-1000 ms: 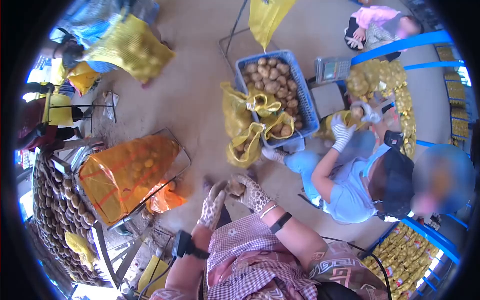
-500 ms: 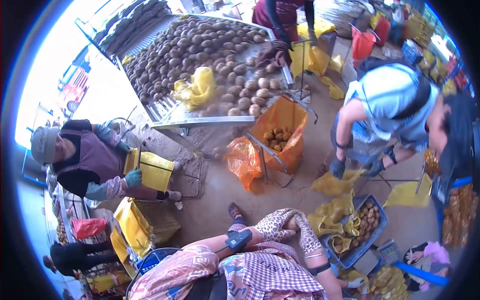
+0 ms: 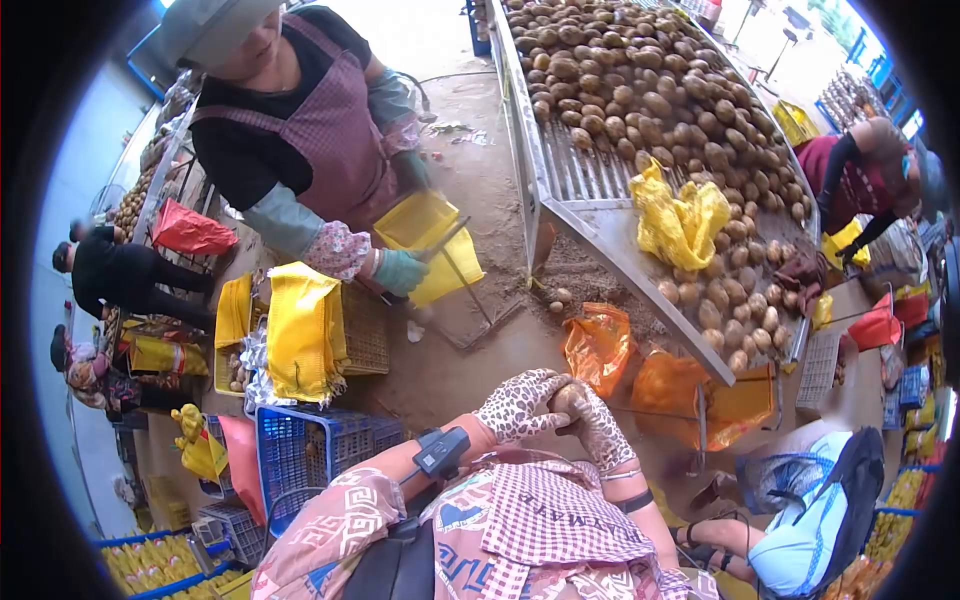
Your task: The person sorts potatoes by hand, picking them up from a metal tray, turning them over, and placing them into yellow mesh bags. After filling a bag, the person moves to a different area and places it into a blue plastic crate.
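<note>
My left hand (image 3: 522, 405) and my right hand (image 3: 600, 425), both in leopard-print gloves, meet in front of my chest. Between them they hold a brown potato (image 3: 568, 402), partly covered by the fingers. Beyond my hands lies a crumpled orange bag (image 3: 598, 350), with a larger orange bag (image 3: 665, 395) on a metal stand to its right. Many potatoes (image 3: 650, 105) cover the slatted metal table (image 3: 640, 235), where a yellow mesh bag (image 3: 680, 215) also lies.
A co-worker (image 3: 300, 130) at the left handles a yellow bag (image 3: 430, 245). Another person (image 3: 800, 510) bends at the lower right, and one (image 3: 860, 180) stands beyond the table. Blue crates (image 3: 300, 450) stand at the lower left.
The view has swung left, so the table appears farther right and the left co-worker larger. My hands have moved closer together, and a potato now shows between them.
</note>
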`<action>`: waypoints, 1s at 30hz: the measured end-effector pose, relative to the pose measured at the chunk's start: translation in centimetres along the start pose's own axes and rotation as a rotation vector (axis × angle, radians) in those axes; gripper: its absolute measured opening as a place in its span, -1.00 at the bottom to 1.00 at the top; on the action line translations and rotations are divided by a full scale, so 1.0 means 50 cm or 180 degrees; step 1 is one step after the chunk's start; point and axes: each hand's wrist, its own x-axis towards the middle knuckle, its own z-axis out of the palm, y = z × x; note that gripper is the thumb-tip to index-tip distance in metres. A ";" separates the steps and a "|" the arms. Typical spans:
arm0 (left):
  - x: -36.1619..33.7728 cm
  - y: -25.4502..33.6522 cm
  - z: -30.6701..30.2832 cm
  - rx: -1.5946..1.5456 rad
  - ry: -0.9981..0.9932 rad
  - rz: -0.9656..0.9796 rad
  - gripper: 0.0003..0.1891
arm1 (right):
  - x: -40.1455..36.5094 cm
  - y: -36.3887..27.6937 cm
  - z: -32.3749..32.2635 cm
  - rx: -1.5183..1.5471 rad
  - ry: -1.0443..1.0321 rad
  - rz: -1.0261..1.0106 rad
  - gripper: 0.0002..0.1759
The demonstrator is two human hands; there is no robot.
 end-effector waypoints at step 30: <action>0.338 -0.491 -0.450 0.0844 0.0000 -0.2693 -0.23 | 0.456 -0.424 0.037 -0.3014 -0.0203 -0.0071 -0.66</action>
